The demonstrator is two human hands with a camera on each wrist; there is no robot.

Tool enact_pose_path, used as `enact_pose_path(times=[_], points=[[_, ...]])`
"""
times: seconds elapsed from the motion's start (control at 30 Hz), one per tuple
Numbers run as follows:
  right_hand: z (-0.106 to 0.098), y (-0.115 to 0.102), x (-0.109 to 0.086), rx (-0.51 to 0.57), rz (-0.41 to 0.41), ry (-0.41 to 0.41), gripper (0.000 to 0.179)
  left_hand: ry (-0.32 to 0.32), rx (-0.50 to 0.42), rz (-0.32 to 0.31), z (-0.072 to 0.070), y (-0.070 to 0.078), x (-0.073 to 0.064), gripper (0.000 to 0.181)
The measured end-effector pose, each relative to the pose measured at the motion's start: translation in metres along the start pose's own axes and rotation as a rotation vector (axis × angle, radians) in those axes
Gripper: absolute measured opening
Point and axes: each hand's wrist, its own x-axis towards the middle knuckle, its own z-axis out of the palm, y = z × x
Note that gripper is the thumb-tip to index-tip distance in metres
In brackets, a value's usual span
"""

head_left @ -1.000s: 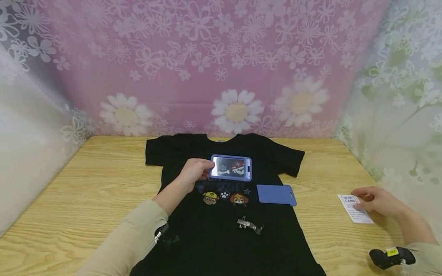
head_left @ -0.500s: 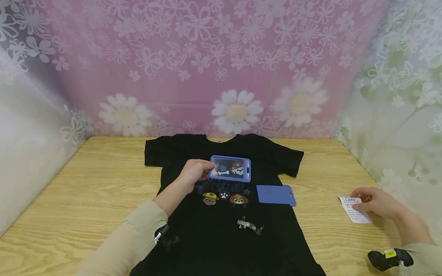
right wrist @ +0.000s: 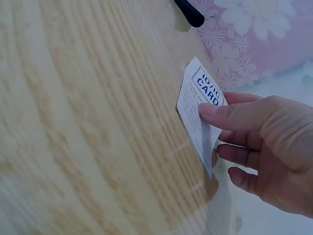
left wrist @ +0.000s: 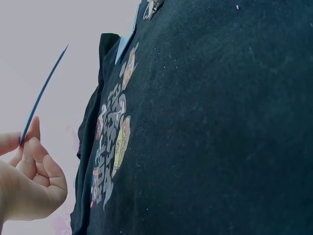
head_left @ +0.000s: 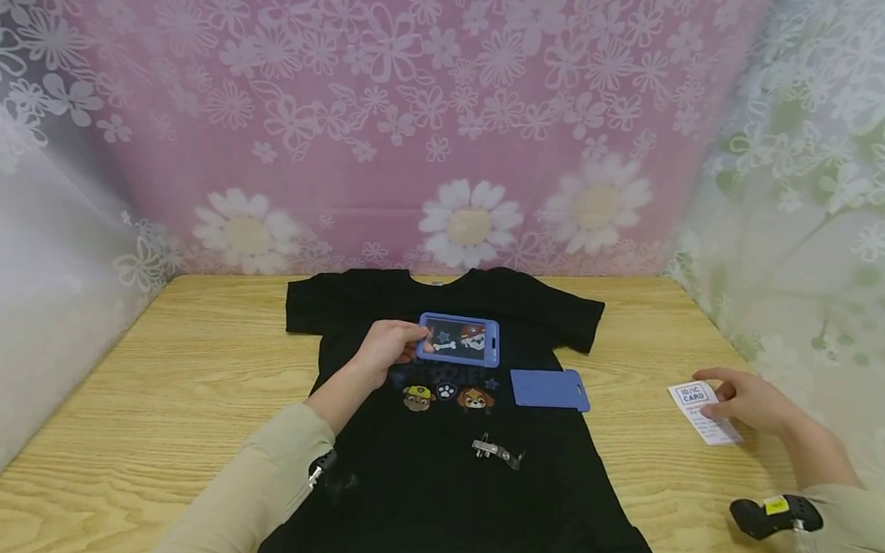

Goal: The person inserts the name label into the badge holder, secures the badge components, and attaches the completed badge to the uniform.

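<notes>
My left hand (head_left: 390, 343) pinches the left end of a blue card holder frame (head_left: 495, 344) with a clear window. It is raised over a black T-shirt (head_left: 401, 491), whose print shows through the window. In the left wrist view the frame (left wrist: 41, 93) appears edge-on between thumb and fingers. My right hand (head_left: 751, 401), at the table's right side, pinches a white paper card (head_left: 695, 396) printed "ID/IC CARD". The right wrist view shows the thumb on the printed face of the card (right wrist: 193, 105), with fingers behind, close over the wood.
A flat blue cover (head_left: 547, 389) with a slotted tab lies on the shirt, right of its print. Below it sits a metal badge clip with a strap (head_left: 497, 452). Floral curtains (head_left: 345, 121) stand behind and beside the wooden table (head_left: 182, 380).
The paper card in my right hand bent at its top, then flattened so its heading faces up. Glare has left the frame's window. The left hand keeps its pinch; the view shifted slightly.
</notes>
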Motion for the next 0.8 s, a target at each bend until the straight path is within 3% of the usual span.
enact_pose_path(times=[0.47, 0.67, 0.8], points=[[0.004, 0.006, 0.005, -0.133, 0.02, 0.098, 0.021, -0.022, 0.005, 0.01, -0.002, -0.001, 0.0, 0.027], [-0.001, -0.003, 0.002, -0.072, 0.017, 0.103, 0.029, -0.016, 0.02, 0.026, -0.003, -0.002, 0.0, 0.025], [-0.004, -0.007, 0.002, 0.036, 0.021, 0.081, 0.035, -0.003, 0.022, 0.024, -0.004, -0.001, -0.001, 0.023]])
